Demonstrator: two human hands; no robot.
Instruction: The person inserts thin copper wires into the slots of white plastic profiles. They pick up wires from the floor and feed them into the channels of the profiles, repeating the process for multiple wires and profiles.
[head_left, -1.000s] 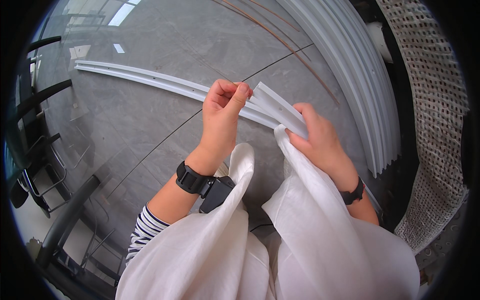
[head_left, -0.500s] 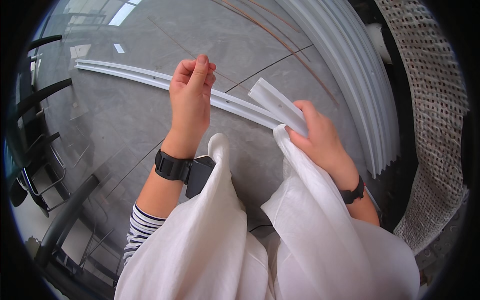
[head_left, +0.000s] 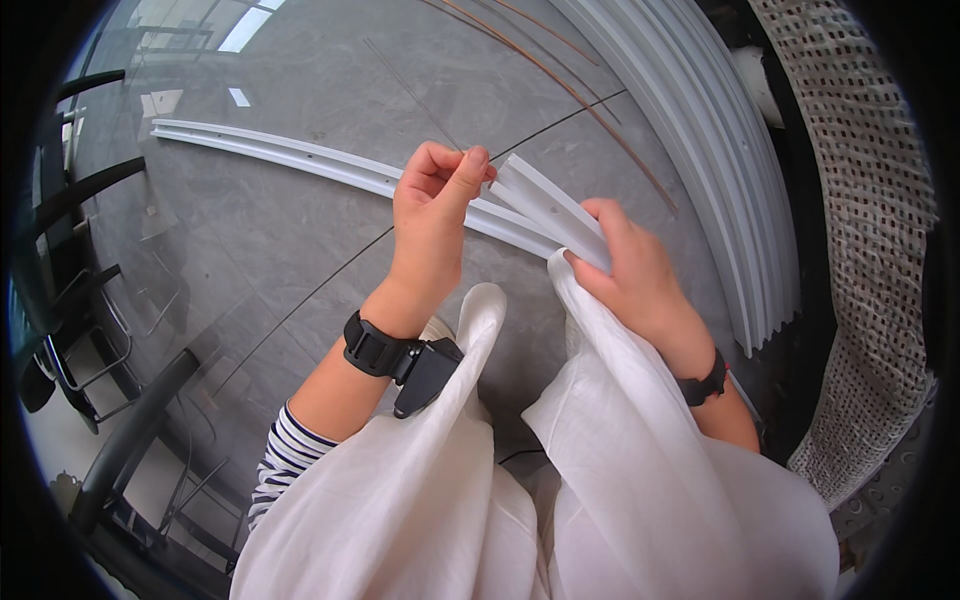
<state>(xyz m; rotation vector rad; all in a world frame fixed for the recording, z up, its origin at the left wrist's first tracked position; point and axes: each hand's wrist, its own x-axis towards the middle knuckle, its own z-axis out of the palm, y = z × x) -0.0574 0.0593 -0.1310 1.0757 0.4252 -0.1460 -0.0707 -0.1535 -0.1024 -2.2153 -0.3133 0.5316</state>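
My left hand (head_left: 430, 215) is closed, with thumb and forefinger pinching a thin, dark, straight wire (head_left: 412, 92). The wire stretches away toward the far left. My right hand (head_left: 645, 285) grips a white channel strip (head_left: 552, 208) with a small hole in its face. The strip's far end is right beside my left fingertips; whether the wire enters it cannot be made out. A long white rail (head_left: 290, 155) runs across the floor behind my left hand and meets the held strip near my right hand. How the two join is hidden.
Several long white rails (head_left: 690, 150) lie side by side at the right, beside a perforated beige mat (head_left: 860, 200). Brown thin rods (head_left: 560, 80) rest on the grey tiled floor (head_left: 300, 230). Black chairs (head_left: 130, 440) stand at the left. White cloth (head_left: 640, 450) covers my lap.
My left hand has moved right, bringing the wire with it, and its fingertips are now close to the strip's end. The right hand and the strip have barely moved.
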